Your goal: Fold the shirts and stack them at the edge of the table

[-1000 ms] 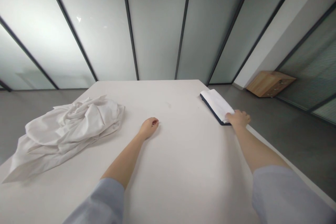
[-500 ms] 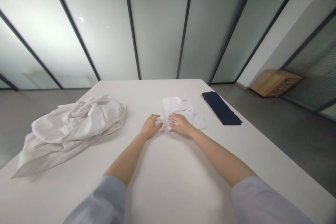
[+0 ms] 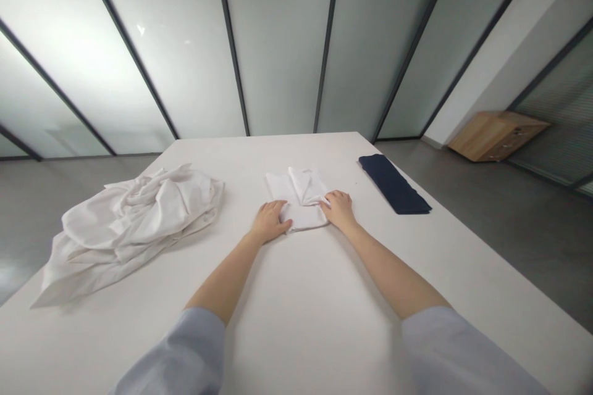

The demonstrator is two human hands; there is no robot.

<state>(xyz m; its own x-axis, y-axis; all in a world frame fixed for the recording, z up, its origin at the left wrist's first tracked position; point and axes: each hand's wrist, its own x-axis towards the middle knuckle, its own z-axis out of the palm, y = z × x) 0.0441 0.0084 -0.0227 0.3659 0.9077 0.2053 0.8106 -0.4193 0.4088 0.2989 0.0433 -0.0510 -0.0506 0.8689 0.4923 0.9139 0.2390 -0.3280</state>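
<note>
A small folded white garment (image 3: 299,200) lies in the middle of the white table (image 3: 301,315). My left hand (image 3: 269,220) rests flat on its near left corner, fingers stretched out. My right hand (image 3: 340,208) lies on its right edge, fingers spread and pressing the cloth down. Neither hand grips anything. A folded dark navy garment (image 3: 393,184) lies near the table's right edge, apart from both hands.
A crumpled heap of white garments (image 3: 134,222) covers the table's left side. Frosted glass panels with dark frames stand behind the table. A low wooden cabinet (image 3: 498,134) sits on the grey floor at the far right.
My right hand took the white folded garment off the navy one at the right edge and brought it to the middle. Both hands now rest on it, and it lies squarer.
</note>
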